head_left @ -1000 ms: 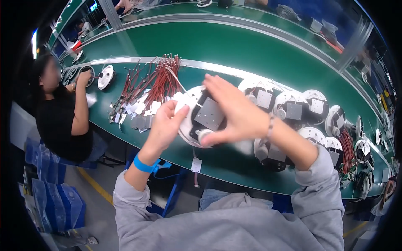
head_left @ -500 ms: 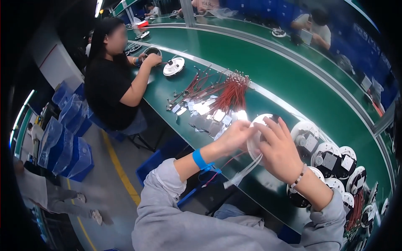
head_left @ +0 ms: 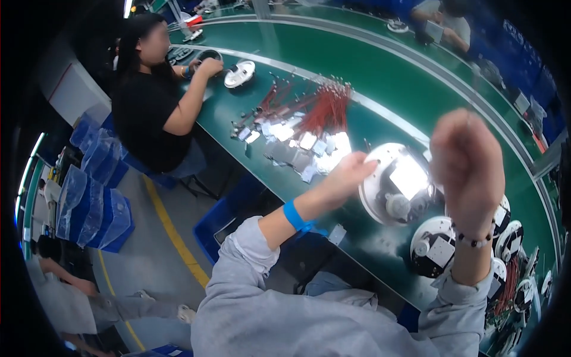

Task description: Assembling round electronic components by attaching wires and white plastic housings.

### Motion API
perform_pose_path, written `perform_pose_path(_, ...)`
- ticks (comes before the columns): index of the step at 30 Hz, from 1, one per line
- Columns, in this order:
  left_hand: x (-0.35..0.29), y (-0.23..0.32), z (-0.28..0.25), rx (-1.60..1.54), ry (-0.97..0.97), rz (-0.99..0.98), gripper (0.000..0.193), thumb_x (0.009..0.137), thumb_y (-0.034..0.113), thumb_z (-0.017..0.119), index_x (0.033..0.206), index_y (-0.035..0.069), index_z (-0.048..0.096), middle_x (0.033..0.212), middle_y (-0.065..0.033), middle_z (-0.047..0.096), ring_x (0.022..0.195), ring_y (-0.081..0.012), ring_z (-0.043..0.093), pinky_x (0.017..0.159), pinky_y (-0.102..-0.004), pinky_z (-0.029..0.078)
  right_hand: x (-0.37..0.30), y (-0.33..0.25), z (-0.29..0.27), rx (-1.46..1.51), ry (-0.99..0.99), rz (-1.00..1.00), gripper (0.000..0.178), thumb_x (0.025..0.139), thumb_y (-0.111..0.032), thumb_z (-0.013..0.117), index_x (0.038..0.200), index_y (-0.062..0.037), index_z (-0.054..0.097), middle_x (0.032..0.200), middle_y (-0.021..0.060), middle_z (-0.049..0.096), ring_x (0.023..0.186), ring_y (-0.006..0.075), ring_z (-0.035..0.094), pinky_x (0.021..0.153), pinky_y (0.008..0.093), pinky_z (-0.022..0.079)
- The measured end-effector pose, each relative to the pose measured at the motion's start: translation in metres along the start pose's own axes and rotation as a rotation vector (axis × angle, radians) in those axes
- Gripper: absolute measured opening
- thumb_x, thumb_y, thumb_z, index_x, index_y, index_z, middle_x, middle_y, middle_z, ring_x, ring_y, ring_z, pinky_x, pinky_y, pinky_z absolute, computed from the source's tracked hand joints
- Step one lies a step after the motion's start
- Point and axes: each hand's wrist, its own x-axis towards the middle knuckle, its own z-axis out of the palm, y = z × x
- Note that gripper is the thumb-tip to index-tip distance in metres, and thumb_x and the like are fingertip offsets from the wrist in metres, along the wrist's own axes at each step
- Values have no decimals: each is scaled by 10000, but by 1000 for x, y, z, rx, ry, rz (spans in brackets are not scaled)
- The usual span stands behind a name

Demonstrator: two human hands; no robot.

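The left hand [head_left: 347, 177] rests its fingers on the rim of a round, glossy white disc assembly [head_left: 397, 184] lying flat on the green bench [head_left: 380, 71]. The right hand [head_left: 468, 162] hangs raised above it, loosely curled, holding nothing visible. Just beyond, one bundle of thin red wires [head_left: 318, 107] fans out. Another person [head_left: 151, 101] sits left.
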Motion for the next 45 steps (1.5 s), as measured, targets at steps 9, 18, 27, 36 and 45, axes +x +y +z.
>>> perform_pose_path(9, -29, 17, 4, -114, 193, 161, 209, 853, 112, 422, 1020, -15, 419, 901, -91, 558, 761, -118, 570, 609, -228, 490, 13, 58, -22, -932, -235, -413, 65, 610, -53, 642, 658, -20, 613, 566, 79, 503, 465, 207, 476, 433, 287, 372)
perform_pose_path(18, -32, 14, 11, -71, 142, 143, 225, 867, 156, 400, 1029, -1, 397, 924, -80, 531, 763, -99, 557, 614, -234, 503, 6, 62, -26, -1107, -123, -543, 81, 596, -61, 651, 598, -31, 577, 559, 62, 496, 463, 201, 494, 422, 286, 385)
perform_pose_path(27, -27, 6, 18, -13, 127, 111, 208, 866, 157, 407, 1010, 9, 389, 880, -90, 558, 734, -101, 565, 585, -216, 491, -1, 73, -22, -1313, -348, -448, 116, 623, -105, 593, 574, -16, 538, 589, 86, 468, 514, 254, 512, 452, 338, 406)
perform_pose_path(36, -29, 6, 16, 29, 152, 129, 221, 866, 151, 411, 1031, 10, 368, 856, -86, 565, 710, -96, 561, 564, -214, 478, -2, 56, -20, -1349, -375, -365, 75, 547, -21, 572, 578, 20, 517, 652, 137, 495, 539, 290, 514, 487, 350, 420)
perform_pose_path(45, -13, -18, -4, 122, 265, 231, 416, 854, 175, 448, 1218, 24, 316, 1170, -136, 418, 1043, -183, 438, 876, -278, 351, 12, 104, -23, -1249, -190, -323, 100, 597, -150, 548, 652, -155, 631, 697, 89, 581, 694, 257, 588, 559, 354, 477)
